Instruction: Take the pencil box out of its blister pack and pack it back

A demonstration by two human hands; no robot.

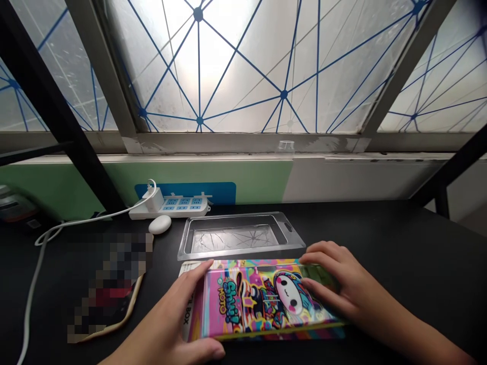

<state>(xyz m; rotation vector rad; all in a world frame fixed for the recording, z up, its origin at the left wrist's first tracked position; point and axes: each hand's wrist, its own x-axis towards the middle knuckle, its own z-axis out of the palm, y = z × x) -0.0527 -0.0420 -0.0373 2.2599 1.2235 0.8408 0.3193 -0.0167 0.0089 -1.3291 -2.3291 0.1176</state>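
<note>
A brightly printed pencil box (262, 299) with a cartoon character on its lid lies on the black desk in front of me. Beneath it is a colourful backing card (187, 319), whose white left edge carries partly covered lettering ending in "BOX". My left hand (178, 314) grips the left end, index finger at the far edge and thumb at the near edge. At the right end, my right hand (335, 281) holds the box with its fingers over the far corner and thumb on the lid. Just behind sits a transparent plastic blister shell (239, 235).
A phone-like object (110, 289) with a blurred screen lies at the left. Behind it are a white oval case (160, 224), a power strip (171, 207) with a plugged-in charger, and a white cable (32, 289). Black frame bars (72, 137) rise before the window.
</note>
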